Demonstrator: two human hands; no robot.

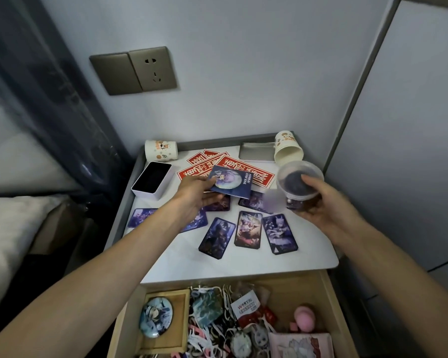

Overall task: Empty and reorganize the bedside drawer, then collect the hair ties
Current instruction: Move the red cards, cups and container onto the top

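The step in hand looks like unloading: both hands are over the surface (pixel 243 264) with things to put down. The left hand (pixel 194 192) pinches a square card (pixel 230 180), thumb on top and fingers beneath, so its fingers are narrow around the card's near-left corner. The right hand (pixel 321 202) cups a clear tub (pixel 299 182) with a lid, its fingers curled under the base and the thumb on the rim. The dark contents are too murky to name.

To do this well, lower the card flat into a bare patch instead of onto the picture cards (pixel 248 228) just below the left fingers or the red strips (pixel 243 166) just beyond them. Set the tub down upright, with the lid level, before letting go.

The drawer (pixel 326 293) stands open on the near side, well apart from both sets of fingers and behind the wrists, and it is crowded with small things. Whether hair ties lie among them I cannot tell.
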